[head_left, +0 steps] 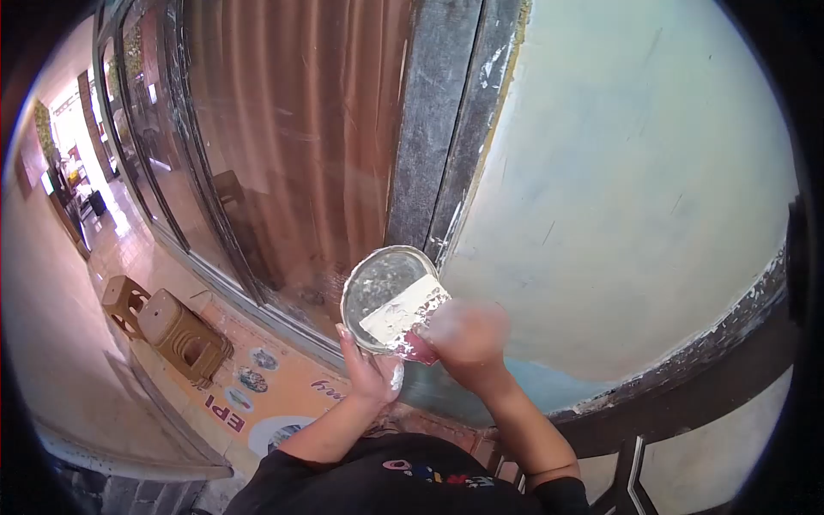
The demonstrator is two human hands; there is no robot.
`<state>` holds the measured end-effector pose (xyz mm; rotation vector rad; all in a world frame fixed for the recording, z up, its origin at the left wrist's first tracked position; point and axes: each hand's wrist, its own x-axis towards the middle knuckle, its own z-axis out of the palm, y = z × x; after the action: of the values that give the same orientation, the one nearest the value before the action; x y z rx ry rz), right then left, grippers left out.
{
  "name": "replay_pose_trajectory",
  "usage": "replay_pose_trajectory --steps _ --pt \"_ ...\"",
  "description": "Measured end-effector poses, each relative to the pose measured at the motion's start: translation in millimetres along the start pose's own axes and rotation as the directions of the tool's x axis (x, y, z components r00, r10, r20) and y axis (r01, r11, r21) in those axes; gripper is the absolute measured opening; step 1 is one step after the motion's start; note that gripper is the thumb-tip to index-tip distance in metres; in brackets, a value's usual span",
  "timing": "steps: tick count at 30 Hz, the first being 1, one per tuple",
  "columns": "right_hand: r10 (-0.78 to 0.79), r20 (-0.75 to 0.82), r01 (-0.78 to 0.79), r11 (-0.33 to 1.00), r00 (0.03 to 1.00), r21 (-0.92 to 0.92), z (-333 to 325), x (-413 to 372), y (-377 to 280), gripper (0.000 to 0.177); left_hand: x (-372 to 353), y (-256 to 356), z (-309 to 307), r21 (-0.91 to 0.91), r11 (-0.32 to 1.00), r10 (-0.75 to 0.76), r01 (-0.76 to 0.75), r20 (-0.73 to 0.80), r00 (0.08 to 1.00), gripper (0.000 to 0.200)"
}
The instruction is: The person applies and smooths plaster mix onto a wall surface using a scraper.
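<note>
My left hand (369, 373) holds up a round, shallow lid (372, 290) from below, its fingers at the near rim. White paste smears the lid's inside and my left palm. My right hand (470, 342), partly blurred, is closed on the red handle of a wide putty knife (419, 348). The broad blade is coated in cream-white putty (399, 313) and lies across the right part of the lid. Behind both hands is a pale green wall (618, 189) with thin scratches and faint patches.
A dark door frame (433, 129) with white smears borders the wall, beside glass with a brown curtain (300, 112) behind it. Brown plastic stools (184, 335) stand at left on an orange printed banner (245, 403). A dark band with white smears (687, 378) runs along the wall's lower right.
</note>
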<state>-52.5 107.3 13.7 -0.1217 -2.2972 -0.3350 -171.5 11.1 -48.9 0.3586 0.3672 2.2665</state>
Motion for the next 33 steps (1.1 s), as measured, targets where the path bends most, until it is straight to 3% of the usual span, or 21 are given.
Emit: replay_pose_trajectory --steps 3,5,6,7,8,9,10,11,13,16,19,21,22,24,25,26,28,30,33 --pt "0.039 -0.006 -0.039 0.999 0.999 0.016 -1 5 0 0.018 7 12 -2 -0.04 0.998 -0.046 0.044 -0.036 0.998 0.074" --pt "0.239 0.021 -0.23 0.905 0.971 0.359 1 9 3 0.017 11 19 -8 -0.04 0.994 -0.107 0.106 -0.043 0.993 0.074" --pt "0.435 -0.032 -0.35 0.763 0.9 0.544 11 7 -3 0.019 12 21 -10 -0.038 0.99 -0.14 0.138 -0.045 0.989 0.074" --pt "0.442 -0.038 -0.355 0.765 0.896 0.538 13 8 -4 0.019 12 23 -10 -0.035 0.988 -0.149 0.148 -0.038 0.988 0.074" --pt "0.637 0.084 -0.457 0.448 0.766 0.769 13 12 -4 0.02 12 25 -8 -0.043 0.986 -0.165 0.163 -0.064 0.984 0.074" --pt "0.746 0.264 -0.456 0.061 0.612 0.888 11 19 -4 0.021 12 27 -8 -0.05 0.983 -0.181 0.177 -0.09 0.979 0.074" --pt "0.742 0.289 -0.396 -0.035 0.605 0.918 8 26 -3 0.03 12 29 -15 -0.07 0.977 -0.206 0.202 -0.054 0.977 0.075" --pt "0.75 0.277 -0.391 -0.025 0.601 0.92 10 27 -4 0.03 11 30 -15 -0.068 0.975 -0.214 0.211 -0.042 0.976 0.075" --pt "0.784 0.319 -0.243 -0.219 0.533 0.945 16 28 -3 0.033 10 33 -14 -0.039 0.977 -0.209 0.208 -0.036 0.977 0.076" --pt "0.774 0.368 -0.236 -0.285 0.515 0.929 17 25 0 0.038 10 40 -27 -0.01 0.965 -0.261 0.261 0.052 0.964 0.077" --pt "0.8 0.204 -0.24 -0.078 0.565 0.968 -6 37 9 0.035 15 39 -27 -0.043 0.955 -0.285 0.293 0.139 0.948 0.078" --pt "0.822 0.083 -0.238 0.065 0.563 0.969 -37 52 19 0.034 18 38 -37 -0.015 0.963 -0.266 0.268 0.068 0.961 0.076" --pt "0.781 -0.027 -0.305 0.275 0.624 0.912 -59 61 27 0.032 21 36 -42 -0.016 0.961 -0.272 0.275 0.107 0.956 0.076" --pt "0.667 -0.264 -0.359 0.643 0.697 0.677 -102 83 38 0.026 25 32 -47 -0.132 0.953 -0.234 0.273 0.252 0.939 0.073" --pt "0.454 -0.451 -0.253 0.862 0.768 0.439 -118 94 54 0.023 27 30 -39 -0.135 0.953 -0.228 0.272 0.275 0.934 0.073" --pt "0.254 -0.559 -0.093 0.949 0.789 0.3 -137 113 62 0.021 24 30 -29 -0.121 0.965 -0.214 0.232 0.144 0.966 0.072" --pt "0.069 -0.635 -0.094 0.996 0.769 -0.006 -179 153 67 0.02 19 34 -3 -0.075 0.984 -0.162 0.159 -0.047 0.986 0.071" --pt "-0.278 -0.607 0.016 0.916 0.744 -0.4 -221 189 82 0.02 23 33 -6 -0.08 0.983 -0.168 0.168 0.01 0.986 0.072" --pt "-0.528 -0.47 0.05 0.7 0.707 -0.712 -283 238 118 0.022 30 30 -17 -0.065 0.981 -0.179 0.184 0.07 0.981 0.073"
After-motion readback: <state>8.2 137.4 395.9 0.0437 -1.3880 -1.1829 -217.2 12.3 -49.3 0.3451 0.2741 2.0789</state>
